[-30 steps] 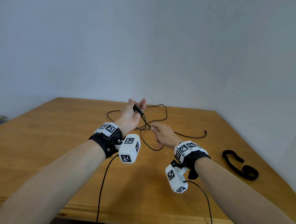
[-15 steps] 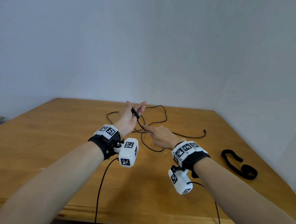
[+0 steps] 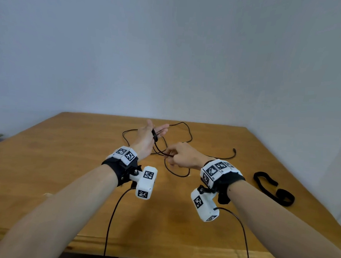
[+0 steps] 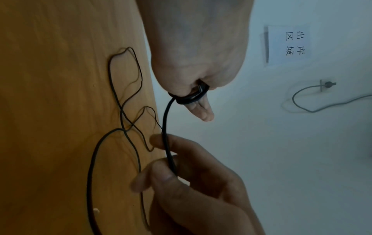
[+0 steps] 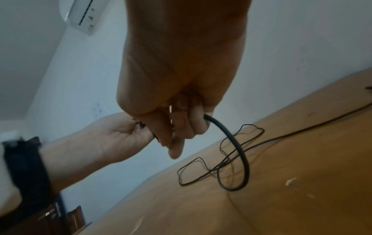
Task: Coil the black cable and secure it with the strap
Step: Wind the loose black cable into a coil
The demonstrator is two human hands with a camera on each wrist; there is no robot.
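The thin black cable [image 3: 189, 133] lies in loose loops on the far middle of the wooden table [image 3: 63, 162]. My left hand [image 3: 152, 132] is raised palm up with its fingers straight. One cable end is wound round those fingers [image 4: 201, 109], and the thumb holds the plug down. From there the cable [image 4: 166, 127] runs to my right hand [image 3: 182, 156], which pinches it between thumb and fingers just right of the left wrist. Below the right hand [image 5: 177, 95] the cable [image 5: 239, 151] hangs in a loop to the table. The black strap [image 3: 271, 188] lies untouched on the table's right.
The cable's free plug [image 3: 234, 150] rests on the table behind my right wrist. White walls close in at the back and right. Camera leads [image 3: 112, 215] hang from both wrists over the table's near edge [image 3: 158, 249].
My right index finger, stretched toward the left palm half a second ago, has curled back into a pinch on the cable. The left hand has hardly moved.
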